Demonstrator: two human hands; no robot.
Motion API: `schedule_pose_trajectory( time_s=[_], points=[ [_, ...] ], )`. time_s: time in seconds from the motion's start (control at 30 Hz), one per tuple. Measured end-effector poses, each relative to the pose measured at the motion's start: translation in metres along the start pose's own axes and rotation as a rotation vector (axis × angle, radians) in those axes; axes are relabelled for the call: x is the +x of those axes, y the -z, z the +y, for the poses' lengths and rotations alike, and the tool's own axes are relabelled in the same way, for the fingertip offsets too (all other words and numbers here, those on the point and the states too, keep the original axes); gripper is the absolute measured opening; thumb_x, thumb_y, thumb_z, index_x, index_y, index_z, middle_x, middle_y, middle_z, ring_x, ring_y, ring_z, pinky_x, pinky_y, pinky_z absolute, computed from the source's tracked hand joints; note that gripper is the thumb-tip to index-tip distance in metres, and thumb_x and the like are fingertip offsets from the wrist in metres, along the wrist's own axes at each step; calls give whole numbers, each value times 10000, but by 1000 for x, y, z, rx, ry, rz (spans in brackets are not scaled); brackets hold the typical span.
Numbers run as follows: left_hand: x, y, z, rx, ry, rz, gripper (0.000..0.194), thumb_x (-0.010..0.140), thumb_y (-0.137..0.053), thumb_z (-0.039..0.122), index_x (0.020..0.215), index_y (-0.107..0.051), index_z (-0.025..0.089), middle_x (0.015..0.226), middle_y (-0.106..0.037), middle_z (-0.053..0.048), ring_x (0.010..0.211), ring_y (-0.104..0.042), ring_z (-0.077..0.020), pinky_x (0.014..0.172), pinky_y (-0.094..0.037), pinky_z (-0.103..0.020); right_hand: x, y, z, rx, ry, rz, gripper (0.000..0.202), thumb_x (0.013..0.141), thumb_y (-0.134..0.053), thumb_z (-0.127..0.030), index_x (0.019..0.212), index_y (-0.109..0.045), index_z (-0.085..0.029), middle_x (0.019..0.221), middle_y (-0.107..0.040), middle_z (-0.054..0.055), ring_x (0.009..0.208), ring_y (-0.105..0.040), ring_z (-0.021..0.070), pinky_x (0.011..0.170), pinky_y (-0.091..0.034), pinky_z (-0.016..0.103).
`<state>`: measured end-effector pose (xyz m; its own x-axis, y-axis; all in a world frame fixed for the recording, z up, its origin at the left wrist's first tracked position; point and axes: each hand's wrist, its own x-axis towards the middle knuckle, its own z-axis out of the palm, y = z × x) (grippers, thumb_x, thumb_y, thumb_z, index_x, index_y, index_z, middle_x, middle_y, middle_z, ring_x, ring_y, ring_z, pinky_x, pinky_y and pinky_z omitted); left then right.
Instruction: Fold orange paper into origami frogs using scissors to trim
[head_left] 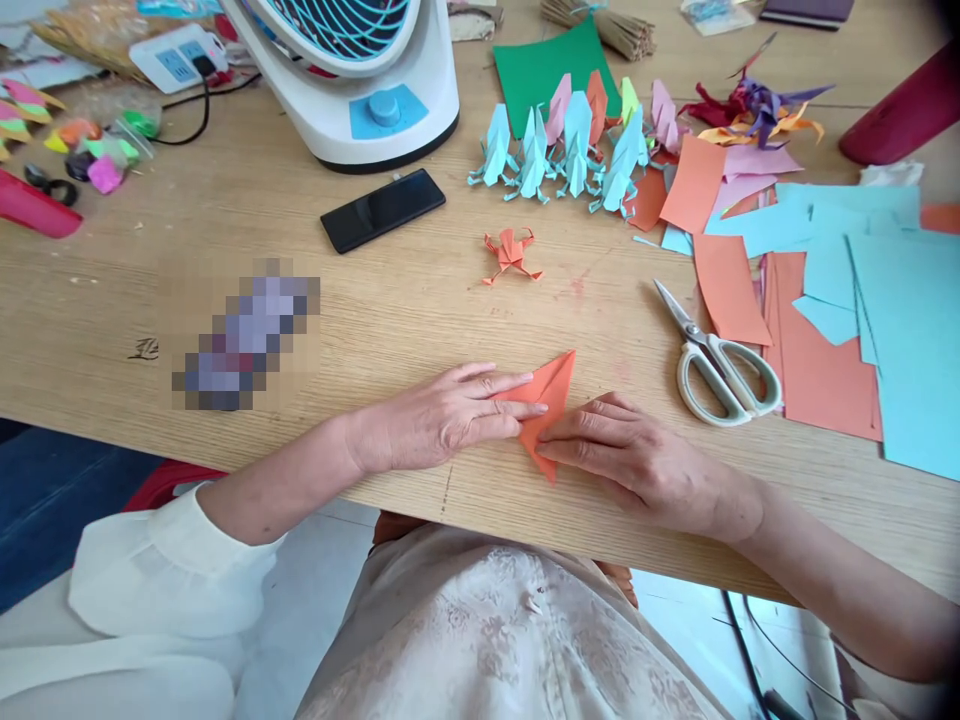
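Wooden table (405,310) — pale floor (321,565) below.

Head view looks forward, down onto nearby table (405,310).

Scissors (703,343) and folded paper figures (577,145) suggest a craft workspace.

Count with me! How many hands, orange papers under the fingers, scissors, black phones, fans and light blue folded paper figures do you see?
Hands: 2, the left hand and the right hand
Orange paper under the fingers: 1
Scissors: 1 pair
Black phone: 1
Fan: 1
Light blue folded paper figures: 4
Total: 10
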<state>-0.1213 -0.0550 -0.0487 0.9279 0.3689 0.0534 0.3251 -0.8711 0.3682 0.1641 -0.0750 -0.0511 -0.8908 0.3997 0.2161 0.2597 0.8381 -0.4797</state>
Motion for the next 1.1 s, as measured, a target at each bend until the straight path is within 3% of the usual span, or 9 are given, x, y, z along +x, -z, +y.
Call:
schedule_pose_trajectory(
  time_s=[0.13, 0.33, 0.5, 0.63, 1.1],
  points=[
    [6, -3, -6, -51, 15, 42, 484, 939, -368, -23, 1333, -543, 197, 1494, -521, -81, 1466, -372, -208, 1208, -315, -488, 2, -3, -5, -57, -57, 33, 402, 1011, -359, -117, 1362, -553, -128, 1230, -642, 160, 1045, -613, 242, 862, -492, 418],
    [5, -11, -6, -74, 17, 97, 465, 912, -370, -25, 1282, -557, 186, 1431, -587, -86, 1464, -376, -200, 1214, -304, -465, 9, -6, -7, -118, -87, 39, 400, 1028, -340, -144, 1347, -581, -118, 1230, -630, 181, 1076, -605, 274, 872, -522, 445],
    [8, -9, -3, -155, 89, 126, 531, 919, -333, -28, 1420, -391, 137, 1401, -603, -132, 1437, -421, -171, 1204, -311, -442, 14, -8, -3, -64, -90, 47, 437, 1035, -353, -151, 1451, -484, -160, 1269, -606, 164, 1186, -551, 283, 968, -510, 465],
    [8, -7, -3, -183, 99, 108, 627, 891, -333, -27, 1484, -309, 173, 1446, -566, -116, 1409, -461, -171, 1205, -302, -458, 17, -9, -1, -9, -122, 31, 441, 1032, -353, -147, 1454, -478, -173, 1267, -600, 157, 1191, -549, 282, 988, -506, 470],
    [7, -13, -7, -95, 78, 129, 599, 908, -358, -11, 1480, -357, 164, 1484, -524, -134, 1411, -459, -175, 1190, -336, -421, 13, -7, 0, -30, -88, 12, 417, 1041, -353, -174, 1429, -504, -202, 1274, -602, 134, 1156, -547, 278, 977, -490, 465]
  ],
)
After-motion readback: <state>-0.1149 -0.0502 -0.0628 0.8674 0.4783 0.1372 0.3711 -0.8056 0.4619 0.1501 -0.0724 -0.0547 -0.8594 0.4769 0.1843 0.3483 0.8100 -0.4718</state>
